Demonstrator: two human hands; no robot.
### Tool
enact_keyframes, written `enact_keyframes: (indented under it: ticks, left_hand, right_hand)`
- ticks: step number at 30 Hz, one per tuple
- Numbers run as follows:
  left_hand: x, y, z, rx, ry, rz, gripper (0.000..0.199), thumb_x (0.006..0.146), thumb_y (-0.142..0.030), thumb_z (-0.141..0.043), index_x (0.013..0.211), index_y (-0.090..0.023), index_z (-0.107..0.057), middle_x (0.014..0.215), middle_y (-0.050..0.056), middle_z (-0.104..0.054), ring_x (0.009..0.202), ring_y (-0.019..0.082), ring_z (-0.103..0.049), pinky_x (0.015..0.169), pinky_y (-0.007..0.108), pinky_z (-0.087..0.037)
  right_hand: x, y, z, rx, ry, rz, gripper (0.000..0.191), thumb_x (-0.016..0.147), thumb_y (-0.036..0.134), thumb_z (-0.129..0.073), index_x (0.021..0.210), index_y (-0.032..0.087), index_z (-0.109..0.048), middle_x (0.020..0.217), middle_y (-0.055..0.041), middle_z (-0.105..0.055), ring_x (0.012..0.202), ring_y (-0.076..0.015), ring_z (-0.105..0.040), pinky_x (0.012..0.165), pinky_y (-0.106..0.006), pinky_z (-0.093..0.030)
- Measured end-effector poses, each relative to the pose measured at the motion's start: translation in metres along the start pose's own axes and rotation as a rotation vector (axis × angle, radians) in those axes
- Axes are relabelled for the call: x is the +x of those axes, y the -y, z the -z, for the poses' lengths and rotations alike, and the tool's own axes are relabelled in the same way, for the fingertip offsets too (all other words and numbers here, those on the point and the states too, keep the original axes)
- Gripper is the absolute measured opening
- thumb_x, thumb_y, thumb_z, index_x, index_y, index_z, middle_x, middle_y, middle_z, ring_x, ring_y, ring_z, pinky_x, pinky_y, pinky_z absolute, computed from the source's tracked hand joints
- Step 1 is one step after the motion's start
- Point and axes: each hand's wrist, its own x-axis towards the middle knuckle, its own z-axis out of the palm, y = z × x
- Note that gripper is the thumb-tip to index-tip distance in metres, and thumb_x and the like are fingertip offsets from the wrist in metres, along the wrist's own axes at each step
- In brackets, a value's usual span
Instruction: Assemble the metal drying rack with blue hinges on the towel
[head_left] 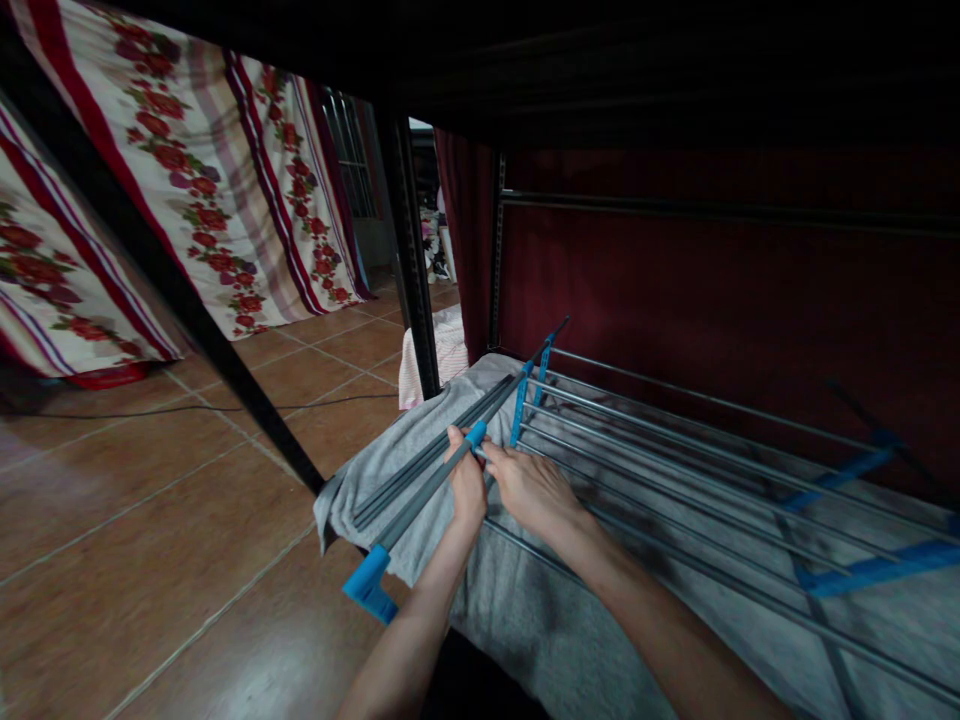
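Left hand (pixel 466 490) is closed round the pole (pixel 431 490) near the frame's centre, thumb raised beside the blue joint (pixel 475 436). Right hand (pixel 536 490) has its fingers drawn together at the same joint; whether they pinch a rod end there is hidden, and cannot be told. The pole runs from the blue foot (pixel 369 582) at lower left up to the rack (pixel 652 410), which lies on the grey cloth (pixel 517 600) across centre and right. Principal risk, in my judgement: slippage at the joint. Both hands bear on one small area, so a twist or a hard push could skew the joint or nip a fingertip against the metal. Second risk: the foot overhangs the cloth's edge above the tiled floor (pixel 187 560); should the left grip loosen, that end could dip and knock the tiles. Third: the loose rods (pixel 427 465) lie alongside the pole, on cloth that is rumpled and not flat; a sideways nudge could spread them or roll one off toward lower left. Fourth: clearance is tight at the black post (pixel 412 260), upper centre; lifting or swinging the pole could strike it. Seating inside the joint: not verifiable.
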Motion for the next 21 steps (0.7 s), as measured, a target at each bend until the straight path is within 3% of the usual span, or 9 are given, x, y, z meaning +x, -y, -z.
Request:
enact_keyframes:
  ticks: [7, 13, 21]
  left_hand:
    - [0.003, 0.002, -0.001, -0.006, -0.029, -0.007, 0.064, 0.09, -0.077, -0.042, 0.068, -0.02, -0.061, 0.059, 0.0, -0.057, 0.051, 0.014, -0.047, 0.051, 0.029, -0.042]
    - [0.001, 0.0, -0.001, 0.046, -0.032, -0.03, 0.071, 0.092, -0.076, -0.036, 0.069, -0.017, -0.067, 0.055, 0.001, -0.057, 0.048, 0.013, -0.046, 0.051, 0.029, -0.041]
    - [-0.003, -0.007, -0.001, 0.101, -0.014, -0.055, 0.067, 0.096, -0.071, -0.034, 0.067, -0.02, -0.068, 0.055, 0.003, -0.058, 0.05, 0.017, -0.048, 0.054, 0.032, -0.043]
  right_hand:
    - [-0.002, 0.001, -0.002, -0.066, -0.019, -0.011, 0.042, 0.108, 0.03, -0.029, 0.146, 0.025, -0.046, 0.119, -0.0093, -0.073, 0.1, -0.0201, -0.071, 0.083, -0.03, -0.05]
    - [-0.005, 0.008, -0.01, -0.171, -0.105, -0.069, 0.042, 0.109, 0.031, -0.019, 0.118, 0.018, -0.058, 0.109, -0.0113, -0.072, 0.09, -0.02, -0.072, 0.076, -0.031, -0.05]
    - [-0.001, 0.007, -0.01, -0.164, -0.063, -0.058, 0.042, 0.109, 0.031, -0.02, 0.119, 0.017, -0.058, 0.104, -0.0136, -0.074, 0.095, -0.0205, -0.073, 0.082, -0.03, -0.049]
